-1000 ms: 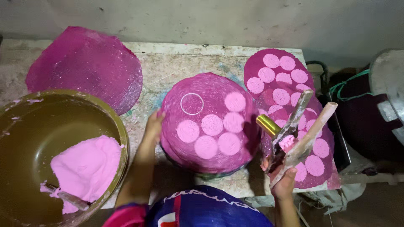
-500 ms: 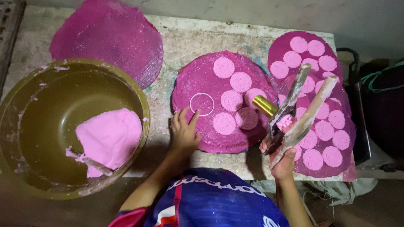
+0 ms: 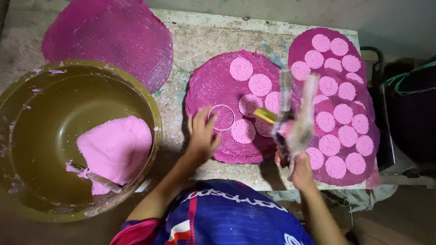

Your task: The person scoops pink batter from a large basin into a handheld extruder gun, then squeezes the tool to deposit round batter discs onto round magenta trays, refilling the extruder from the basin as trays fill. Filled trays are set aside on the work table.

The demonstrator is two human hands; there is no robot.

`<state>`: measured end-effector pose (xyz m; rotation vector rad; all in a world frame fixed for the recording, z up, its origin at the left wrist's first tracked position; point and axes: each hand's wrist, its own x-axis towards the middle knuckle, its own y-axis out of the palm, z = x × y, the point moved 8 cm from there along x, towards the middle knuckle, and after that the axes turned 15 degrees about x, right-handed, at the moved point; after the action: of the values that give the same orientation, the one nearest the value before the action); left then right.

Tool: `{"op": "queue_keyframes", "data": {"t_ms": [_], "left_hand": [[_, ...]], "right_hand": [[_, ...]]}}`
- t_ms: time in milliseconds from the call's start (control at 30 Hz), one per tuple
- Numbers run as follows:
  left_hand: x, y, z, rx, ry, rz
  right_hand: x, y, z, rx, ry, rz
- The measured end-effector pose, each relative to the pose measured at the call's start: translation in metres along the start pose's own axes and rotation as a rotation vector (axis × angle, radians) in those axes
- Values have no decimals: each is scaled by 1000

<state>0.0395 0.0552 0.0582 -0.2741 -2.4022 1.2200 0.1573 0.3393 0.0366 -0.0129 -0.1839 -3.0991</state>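
The big olive bowl (image 3: pixel 77 136) of pink dough (image 3: pixel 116 152) sits left of the middle magenta mat (image 3: pixel 213 81), where the left hand (image 3: pixel 202 134), fingers loosely spread, touches the ring mould (image 3: pixel 221 117). The right hand (image 3: pixel 302 165) is fisted on two blurred flat sticks (image 3: pixel 295 113). A nudged ring could smear neighbouring pink discs (image 3: pixel 252 97); half a second ago the sticks slanted, now they stand upright.

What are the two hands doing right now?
Left hand: open, fingers by a thin ring on the magenta sheet.
Right hand: closed, holding blurred tools.
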Motion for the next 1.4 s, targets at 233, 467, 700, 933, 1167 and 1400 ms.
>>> {"op": "queue_keyframes", "data": {"t_ms": [233, 467, 700, 933, 1167, 1400], "left_hand": [[88, 1, 3, -2134, -129, 176], [114, 0, 55, -2332, -159, -156], [102, -2, 85, -2311, -152, -258], [113, 21, 67, -2350, -214, -294], [132, -1, 83, -2244, -189, -329], [115, 2, 98, -2208, -377, -376]], "right_hand": [[49, 41, -17, 63, 996, 290], [138, 70, 52, -650, 747, 297], [149, 102, 42, -748, 651, 316], [160, 91, 70, -1002, 505, 309], [172, 103, 62, -982, 399, 244], [168, 114, 38, -822, 360, 324]]}}
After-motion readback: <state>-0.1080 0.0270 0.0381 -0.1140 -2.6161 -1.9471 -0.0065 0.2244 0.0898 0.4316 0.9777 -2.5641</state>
